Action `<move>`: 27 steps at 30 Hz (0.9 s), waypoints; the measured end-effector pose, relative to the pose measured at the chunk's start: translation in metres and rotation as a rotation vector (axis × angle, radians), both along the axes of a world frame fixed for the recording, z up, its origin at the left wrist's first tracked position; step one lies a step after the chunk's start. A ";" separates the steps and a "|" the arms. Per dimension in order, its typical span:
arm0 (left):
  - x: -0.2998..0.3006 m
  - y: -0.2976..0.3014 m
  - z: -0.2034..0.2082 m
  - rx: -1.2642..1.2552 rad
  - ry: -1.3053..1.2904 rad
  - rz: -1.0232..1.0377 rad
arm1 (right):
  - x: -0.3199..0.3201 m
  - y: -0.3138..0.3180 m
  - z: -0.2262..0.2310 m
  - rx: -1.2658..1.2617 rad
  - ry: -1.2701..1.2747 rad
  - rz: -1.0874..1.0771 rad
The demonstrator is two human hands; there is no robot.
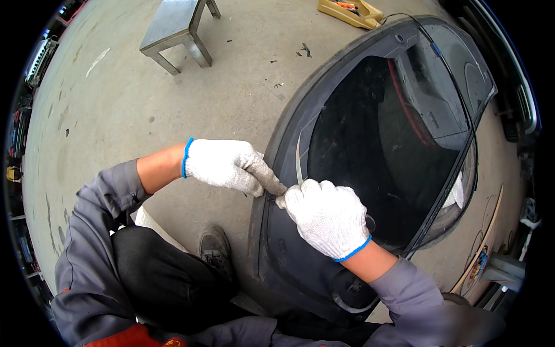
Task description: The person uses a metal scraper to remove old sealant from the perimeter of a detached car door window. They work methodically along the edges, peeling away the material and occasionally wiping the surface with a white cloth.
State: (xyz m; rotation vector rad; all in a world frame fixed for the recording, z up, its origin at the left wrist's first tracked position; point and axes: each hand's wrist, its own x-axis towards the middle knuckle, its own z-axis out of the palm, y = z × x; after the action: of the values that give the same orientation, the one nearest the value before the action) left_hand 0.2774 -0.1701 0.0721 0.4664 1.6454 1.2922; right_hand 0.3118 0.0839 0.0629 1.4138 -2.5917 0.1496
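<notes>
Both my hands wear white knitted gloves with blue cuffs. They meet at the left edge of a large dark grey car panel (300,248), which has a wide black area in its middle. My left hand (225,166) reaches over from the left, its fingers pressed together at the panel's edge; what they pinch is hidden. My right hand (329,214) lies over the panel, closed like a fist beside the left fingertips. A thin, pale, slightly curved blade-like strip (299,161) sticks up from the right fist. Its lower end is hidden in the glove.
A metal stool (173,29) stands on the concrete floor at the far left. Beyond the panel sits a yellow tray (350,13) with tools. A black cable (462,104) crosses the panel's right side. Dark scraps (305,51) lie on the floor. My shoe (215,248) is close to the panel.
</notes>
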 end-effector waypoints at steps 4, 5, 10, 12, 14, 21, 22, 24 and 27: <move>0.002 -0.001 0.000 0.006 0.062 -0.035 | 0.002 0.000 0.002 0.025 -0.013 0.006; 0.003 -0.001 0.001 0.003 0.060 -0.039 | 0.002 0.000 0.002 0.029 -0.019 0.010; 0.008 0.004 0.004 0.013 -0.043 -0.119 | 0.011 0.006 0.003 0.013 -0.075 0.066; 0.016 0.003 -0.005 0.086 -0.024 -0.145 | 0.018 0.009 0.006 0.029 -0.089 0.091; 0.025 0.003 -0.007 0.090 -0.095 -0.140 | 0.023 0.011 0.009 0.017 -0.101 0.117; 0.030 0.005 -0.007 0.076 -0.089 -0.159 | 0.022 0.014 0.011 0.045 -0.117 0.148; 0.031 0.005 -0.006 0.073 -0.084 -0.167 | 0.022 0.014 0.011 0.045 -0.121 0.158; 0.032 0.004 -0.005 0.061 -0.097 -0.170 | 0.020 0.014 0.014 0.045 -0.132 0.182; 0.034 0.003 -0.005 0.041 -0.110 -0.186 | 0.018 0.013 0.014 0.022 -0.163 0.192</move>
State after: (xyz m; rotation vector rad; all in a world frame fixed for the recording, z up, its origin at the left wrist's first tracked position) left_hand 0.3112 -0.1668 0.0672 0.5499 1.4515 1.1939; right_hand 0.3295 0.0966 0.0764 1.7253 -2.5847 0.2742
